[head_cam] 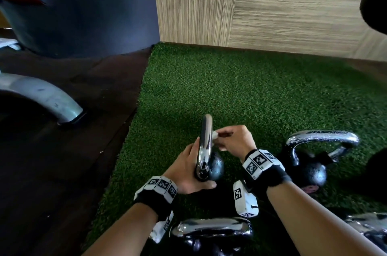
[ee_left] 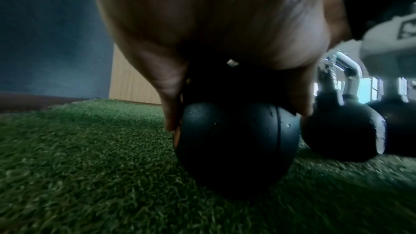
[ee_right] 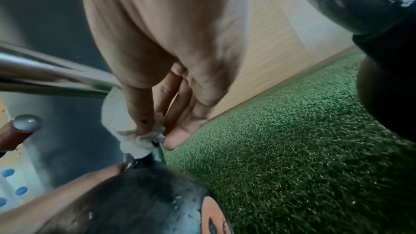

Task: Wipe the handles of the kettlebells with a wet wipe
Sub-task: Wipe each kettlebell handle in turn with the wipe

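Note:
A small black kettlebell with a chrome handle stands on the green turf in the middle of the head view. My left hand grips the near leg of that handle, thumb across the front; the left wrist view shows its black ball below my palm. My right hand pinches a crumpled white wet wipe against the handle's right side. In the right wrist view the wet wipe is wrapped on the chrome bar under my fingers.
A second kettlebell with a wet chrome handle stands to the right, a third one at the bottom, a fourth at the bottom right edge. Dark flooring and a grey machine leg lie left; a wood-panel wall runs behind.

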The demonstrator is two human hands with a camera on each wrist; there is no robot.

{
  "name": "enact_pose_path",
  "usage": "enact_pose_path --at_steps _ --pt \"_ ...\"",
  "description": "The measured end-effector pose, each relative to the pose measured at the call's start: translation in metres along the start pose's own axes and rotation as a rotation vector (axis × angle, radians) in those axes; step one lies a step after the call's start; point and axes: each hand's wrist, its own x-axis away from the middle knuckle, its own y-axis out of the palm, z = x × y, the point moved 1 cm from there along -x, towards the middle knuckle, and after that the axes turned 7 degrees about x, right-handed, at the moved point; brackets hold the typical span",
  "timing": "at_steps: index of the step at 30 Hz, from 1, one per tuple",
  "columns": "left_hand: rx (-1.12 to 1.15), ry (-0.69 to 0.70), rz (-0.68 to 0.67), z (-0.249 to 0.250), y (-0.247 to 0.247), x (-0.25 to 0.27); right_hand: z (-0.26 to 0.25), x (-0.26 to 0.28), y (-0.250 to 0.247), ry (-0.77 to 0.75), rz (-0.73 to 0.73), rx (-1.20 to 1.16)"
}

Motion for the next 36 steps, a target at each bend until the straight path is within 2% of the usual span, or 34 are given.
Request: enact_pose_path --at_steps 3,7,10,12,17,20,24,26,30,33,36 --pt "0.155 0.029 -0.042 -0.005 -0.007 -0.002 0.008 -0.005 0.008 0.034 0.017 -0.01" --pt "0.16 0.025 -0.045 -0.005 -0.007 -0.003 0.011 -0.014 0.014 0.057 0.097 -0.024" --pt "0.176 0.021 -0.056 0.0 -0.007 0.001 0.003 -0.016 0.014 -0.071 0.244 -0.07" --pt "0.188 0.023 -0.058 0.002 -0.007 0.002 0.0 -0.015 0.015 -0.146 0.292 -0.067" --pt "0.152 0.0 -0.078 0.0 -0.006 -0.003 -0.002 -0.017 0.014 0.006 0.102 -0.201" --pt "0.121 -0.081 -0.08 0.0 -0.008 -0.005 -0.012 -0.016 0.005 -0.107 0.199 -0.139" --pt "0.149 -0.042 -0.128 -0.007 -0.013 -0.011 -0.017 0.0 0.001 -0.362 0.296 0.098" --pt "0.158 -0.045 -0.14 -0.006 -0.015 -0.013 -0.019 0.006 -0.001 -0.415 0.258 0.132" --pt "0.156 -0.083 -0.169 -0.003 -0.018 -0.019 -0.03 0.001 -0.01 -0.422 0.187 0.195" --pt "0.115 -0.114 -0.224 -0.002 -0.023 -0.023 -0.038 0.008 -0.013 -0.502 0.132 0.251" --pt "0.124 -0.119 -0.24 -0.001 -0.026 -0.024 -0.04 0.019 -0.015 -0.529 -0.004 0.205"
